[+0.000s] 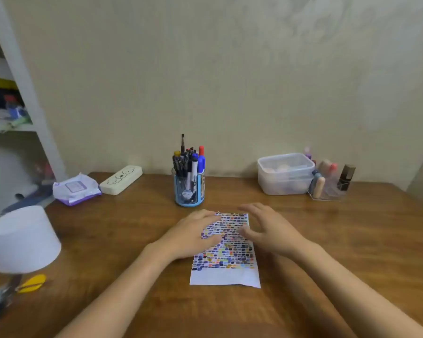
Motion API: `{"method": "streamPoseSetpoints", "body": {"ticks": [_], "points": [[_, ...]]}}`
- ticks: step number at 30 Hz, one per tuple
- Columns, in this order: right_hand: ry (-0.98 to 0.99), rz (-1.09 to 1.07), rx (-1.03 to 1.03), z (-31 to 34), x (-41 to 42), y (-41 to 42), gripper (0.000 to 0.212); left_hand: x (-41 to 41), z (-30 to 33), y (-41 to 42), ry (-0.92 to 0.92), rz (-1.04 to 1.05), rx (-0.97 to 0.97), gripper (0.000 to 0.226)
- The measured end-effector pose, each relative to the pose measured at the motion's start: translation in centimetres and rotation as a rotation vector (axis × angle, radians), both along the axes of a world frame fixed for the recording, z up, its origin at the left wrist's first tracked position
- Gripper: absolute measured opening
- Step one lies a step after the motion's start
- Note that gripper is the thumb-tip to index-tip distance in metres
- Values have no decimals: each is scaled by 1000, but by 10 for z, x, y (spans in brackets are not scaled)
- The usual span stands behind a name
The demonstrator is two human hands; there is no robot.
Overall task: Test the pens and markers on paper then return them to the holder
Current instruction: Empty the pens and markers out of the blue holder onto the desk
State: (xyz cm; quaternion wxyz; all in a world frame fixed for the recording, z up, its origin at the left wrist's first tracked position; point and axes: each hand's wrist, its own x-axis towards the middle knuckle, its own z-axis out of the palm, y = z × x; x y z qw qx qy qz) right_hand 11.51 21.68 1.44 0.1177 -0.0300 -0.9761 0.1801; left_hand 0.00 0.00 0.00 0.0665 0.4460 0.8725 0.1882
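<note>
Beneath both palms lies the paper [226, 252], its upper part dense with coloured test marks and a blank strip left nearest the person; the left hand [192, 236] and right hand [270, 229] rest on it with fingers straight, gripping nothing. Just beyond the fingertips the holder [189, 191] stands upright, full of pens and markers [189, 162]; judged best practice is to keep one palm pinning the sheet while the other draws a single pen. Wooden desk [327, 240] against a plain wall [230, 69]; clear plastic box [285, 174] far right of the hands, shelf [15, 93] far left.
</note>
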Motion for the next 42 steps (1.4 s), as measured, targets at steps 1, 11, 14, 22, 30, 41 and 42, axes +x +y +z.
{"method": "streamPoseSetpoints", "body": {"ticks": [1, 11, 14, 22, 30, 41, 42], "points": [[-24, 11, -1, -7, -1, -3, 60, 0, -7, -4, -35, -7, 4, 64], [-80, 14, 15, -46, -10, -2, 59, -13, -33, -15, -49, 61, -54, 64], [-101, 5, 27, -48, -13, 4, 58, -13, -36, -11, 15, 52, -81, 63], [-118, 10, 17, -51, -11, 6, 59, -16, -29, -13, -2, 101, 89, 60], [9, -1, -70, -48, -7, 1, 57, -73, 7, -9, -164, 603, 734, 96], [-103, 42, -32, -46, -6, 4, 59, -121, -21, 29, -403, 515, 844, 117], [-107, 39, -32, -46, -6, 4, 60, -123, -21, 31, -400, 484, 873, 109]]}}
